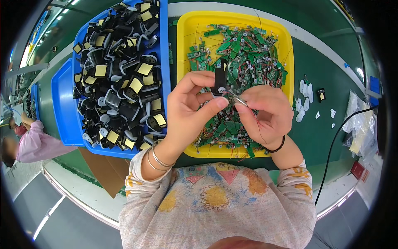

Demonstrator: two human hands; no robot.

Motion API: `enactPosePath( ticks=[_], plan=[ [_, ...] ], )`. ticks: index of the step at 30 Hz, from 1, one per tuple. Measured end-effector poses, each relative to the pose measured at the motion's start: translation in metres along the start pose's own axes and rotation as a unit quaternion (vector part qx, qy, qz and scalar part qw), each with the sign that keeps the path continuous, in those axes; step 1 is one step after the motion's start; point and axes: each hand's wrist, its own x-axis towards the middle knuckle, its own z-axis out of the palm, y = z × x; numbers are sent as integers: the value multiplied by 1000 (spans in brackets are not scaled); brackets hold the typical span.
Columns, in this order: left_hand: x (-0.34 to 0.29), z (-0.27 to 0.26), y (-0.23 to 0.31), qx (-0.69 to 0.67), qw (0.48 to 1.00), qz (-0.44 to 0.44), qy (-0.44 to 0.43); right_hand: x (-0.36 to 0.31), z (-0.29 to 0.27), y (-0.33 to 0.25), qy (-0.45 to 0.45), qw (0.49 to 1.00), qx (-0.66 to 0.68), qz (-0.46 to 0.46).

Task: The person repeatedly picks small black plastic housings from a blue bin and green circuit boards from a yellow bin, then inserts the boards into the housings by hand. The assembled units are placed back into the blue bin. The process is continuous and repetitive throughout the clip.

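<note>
Over the yellow tray (181, 47), my two hands meet with their fingertips close together. A small black plastic housing (220, 78) is upright in my left hand (190, 106), pinched between thumb and fingers. At its lower end sits a small round whitish part (222, 89). In my right hand (267, 112), thumb and fingers are closed on a slim silvery piece (238, 99) that points toward the housing; its kind I cannot make out. A thin reddish wire hangs below those fingers. Beneath both hands lies a heap of green circuit boards (248, 50) with thin wires.
At left, a blue tray (164, 25) is heaped with black housings (120, 103) bearing cream pads. White oval pieces (306, 91) and one black housing (321, 95) lie at right, near a black cable (338, 130) and plastic bags (358, 120). Another person (35, 141) sits far left.
</note>
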Motion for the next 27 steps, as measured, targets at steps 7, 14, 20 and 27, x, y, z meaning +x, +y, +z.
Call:
enactPosePath(
  ticks=[7, 14, 20, 27],
  plan=[
    [-1, -1, 0, 47, 999, 10, 0, 0, 1, 0, -3, 1000, -11, -3],
    [-2, 0, 2, 70, 998, 6, -6, 1, 0, -3, -16, 999, -38, -21],
    [-3, -4, 0, -7, 1000, 4, -28, 0, 2, -5, -26, 998, -30, -43],
    [-3, -6, 3, 11, 998, 27, -54, -2, 2, -4, -34, 999, -2, -38]
  ],
)
